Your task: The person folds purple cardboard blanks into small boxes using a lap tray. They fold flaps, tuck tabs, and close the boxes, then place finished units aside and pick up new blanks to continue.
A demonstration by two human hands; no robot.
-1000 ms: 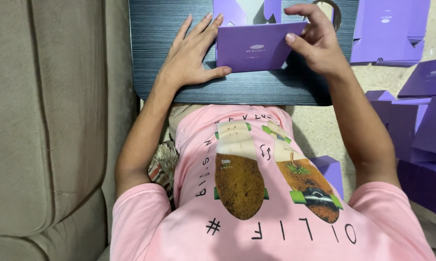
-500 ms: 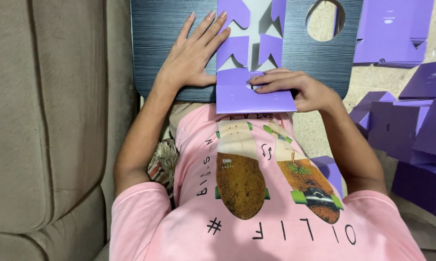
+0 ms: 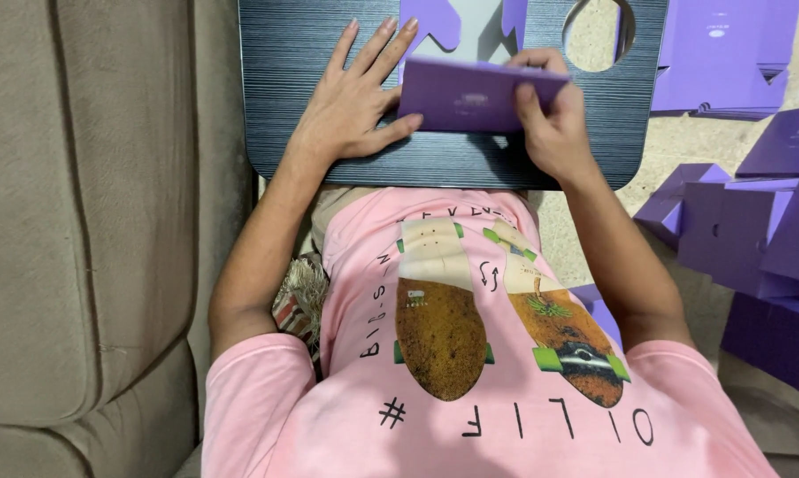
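A purple cardboard box blank point(image 3: 470, 93) lies on a dark lap tray point(image 3: 284, 71) across my knees, one panel folded up. My left hand point(image 3: 355, 102) rests flat on the tray, its fingers spread and its thumb against the left edge of the folded panel. My right hand point(image 3: 550, 124) grips the panel's right end, thumb on top. The unfolded far part of the blank, purple with a grey inner face, shows beyond the fold near the tray's top edge.
A round hole point(image 3: 599, 31) is cut in the tray's far right corner. Flat purple blanks point(image 3: 727, 53) and several folded purple boxes point(image 3: 753, 230) lie on the floor to the right. A beige sofa point(image 3: 81, 221) runs along my left side.
The panel that my right hand had pulled down toward my body is now folded back up onto the tray. My right hand moved up with it; my left hand stayed put.
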